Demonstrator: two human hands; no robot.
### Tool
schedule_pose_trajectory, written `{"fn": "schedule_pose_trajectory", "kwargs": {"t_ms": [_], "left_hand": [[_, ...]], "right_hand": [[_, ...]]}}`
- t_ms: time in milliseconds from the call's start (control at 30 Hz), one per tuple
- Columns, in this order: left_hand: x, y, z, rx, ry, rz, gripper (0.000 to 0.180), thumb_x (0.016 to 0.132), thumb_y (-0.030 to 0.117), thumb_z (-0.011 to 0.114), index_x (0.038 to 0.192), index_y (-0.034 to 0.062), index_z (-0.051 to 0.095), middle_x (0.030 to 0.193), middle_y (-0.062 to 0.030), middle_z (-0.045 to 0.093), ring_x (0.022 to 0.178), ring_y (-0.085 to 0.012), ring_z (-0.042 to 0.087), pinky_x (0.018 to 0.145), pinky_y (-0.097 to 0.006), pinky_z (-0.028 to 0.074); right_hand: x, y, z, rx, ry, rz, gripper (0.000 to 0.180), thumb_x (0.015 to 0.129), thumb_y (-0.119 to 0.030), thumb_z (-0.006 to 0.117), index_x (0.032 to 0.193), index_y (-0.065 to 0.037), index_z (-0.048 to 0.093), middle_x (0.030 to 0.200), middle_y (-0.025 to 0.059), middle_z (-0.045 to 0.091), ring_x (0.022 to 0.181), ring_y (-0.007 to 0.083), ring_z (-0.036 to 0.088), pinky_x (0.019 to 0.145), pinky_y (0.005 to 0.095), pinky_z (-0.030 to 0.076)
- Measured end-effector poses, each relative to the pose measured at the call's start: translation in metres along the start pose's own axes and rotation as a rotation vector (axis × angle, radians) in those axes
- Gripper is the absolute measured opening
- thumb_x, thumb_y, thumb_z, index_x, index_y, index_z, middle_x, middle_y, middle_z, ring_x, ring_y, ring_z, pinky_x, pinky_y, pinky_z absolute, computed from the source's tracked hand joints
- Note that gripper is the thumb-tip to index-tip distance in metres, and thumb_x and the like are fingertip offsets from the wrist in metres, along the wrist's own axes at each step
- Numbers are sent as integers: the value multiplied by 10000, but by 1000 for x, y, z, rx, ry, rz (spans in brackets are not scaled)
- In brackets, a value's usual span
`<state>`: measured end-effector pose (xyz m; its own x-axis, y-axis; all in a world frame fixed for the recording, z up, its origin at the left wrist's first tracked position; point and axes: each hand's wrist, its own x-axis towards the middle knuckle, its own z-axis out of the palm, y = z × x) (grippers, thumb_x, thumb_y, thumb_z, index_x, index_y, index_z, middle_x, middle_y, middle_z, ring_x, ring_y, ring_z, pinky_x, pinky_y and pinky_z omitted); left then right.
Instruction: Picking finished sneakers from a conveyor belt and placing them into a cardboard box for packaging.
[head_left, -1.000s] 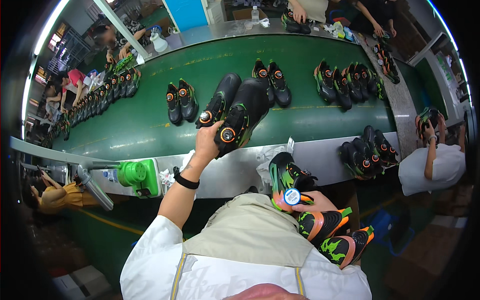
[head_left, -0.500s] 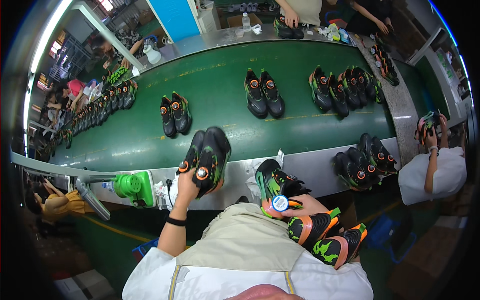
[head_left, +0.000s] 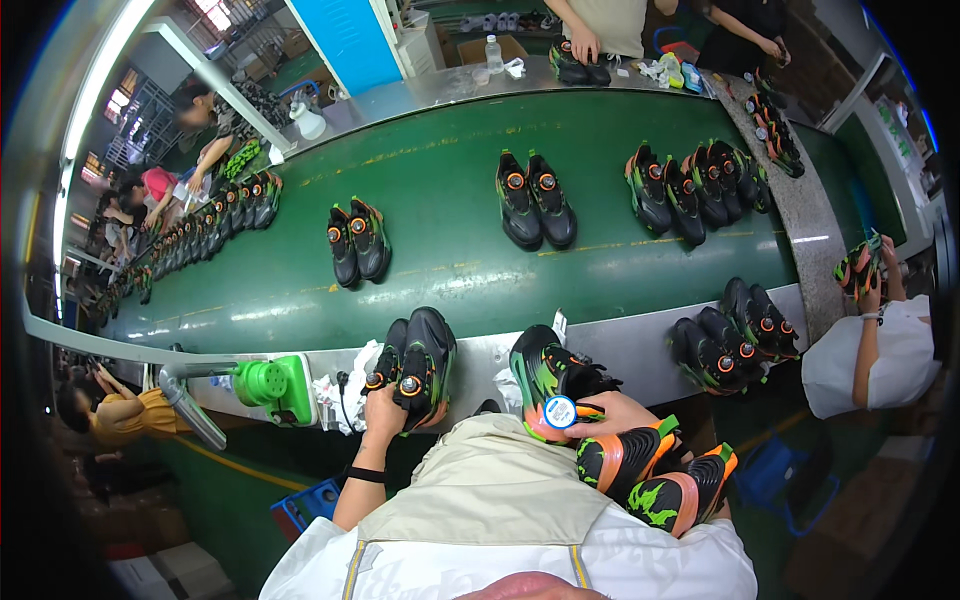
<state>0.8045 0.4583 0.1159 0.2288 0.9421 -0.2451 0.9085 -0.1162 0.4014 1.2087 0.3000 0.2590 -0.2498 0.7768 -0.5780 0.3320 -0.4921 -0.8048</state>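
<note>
My left hand [head_left: 382, 412] grips a pair of black sneakers with orange dials [head_left: 418, 362], holding them together by the heels over the steel ledge [head_left: 625, 345] at the near edge of the green conveyor belt [head_left: 450, 225]. My right hand [head_left: 608, 412] rests on a black and green sneaker [head_left: 545, 372] with a round blue tag, held against my lap. Two more shoes with orange and green soles [head_left: 655, 478] lie stacked in my lap to the right of it.
Pairs of black sneakers [head_left: 535, 198] stand along the belt, with more [head_left: 735, 335] on the ledge at right. A green device [head_left: 275, 385] sits on the ledge at left. Other people work across the belt and a person [head_left: 870, 350] sits to my right.
My left hand has pulled the pair of black sneakers off the belt, back and down toward my body. The right hand has stayed on the green sneaker.
</note>
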Motion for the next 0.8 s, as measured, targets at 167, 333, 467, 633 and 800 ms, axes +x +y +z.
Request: {"fn": "schedule_pose_trajectory", "kwargs": {"t_ms": [167,333,467,633,800], "left_hand": [[29,11,-10,-42,7,79,413,637,16,717,1050,-1,718,851,-252,689,852,-412,671,805,-450,538],[91,35,-29,-106,65,194,270,659,19,697,928,15,717,837,-244,679,863,-424,655,780,-464,525],[162,62,-46,-49,150,276,200,733,79,668,923,35,712,846,-243,675,862,-436,645,772,-476,516],[266,90,-61,23,160,263,279,749,73,603,999,74,727,900,-246,686,884,-417,662,808,-469,525],[350,138,-73,71,121,172,308,760,105,556,1014,81,730,956,-246,691,930,-405,668,865,-463,526]], "right_hand": [[2,7,-2,-44,58,-81,455,843,-404,752,1139,-65,691,1001,123,724,932,243,685,874,337,495],[2,13,-5,-17,95,-103,448,842,-400,754,1130,-62,691,1005,123,725,936,247,686,870,336,495],[-4,12,-9,13,149,-52,455,841,-398,751,1129,-51,690,1005,137,722,945,249,686,872,331,492],[-15,15,-25,31,222,-28,450,824,-379,767,1091,-25,692,958,136,717,914,222,683,855,326,490],[-21,22,-29,126,304,-42,398,802,-299,807,1051,-11,691,900,126,715,833,168,663,797,313,495]]}}
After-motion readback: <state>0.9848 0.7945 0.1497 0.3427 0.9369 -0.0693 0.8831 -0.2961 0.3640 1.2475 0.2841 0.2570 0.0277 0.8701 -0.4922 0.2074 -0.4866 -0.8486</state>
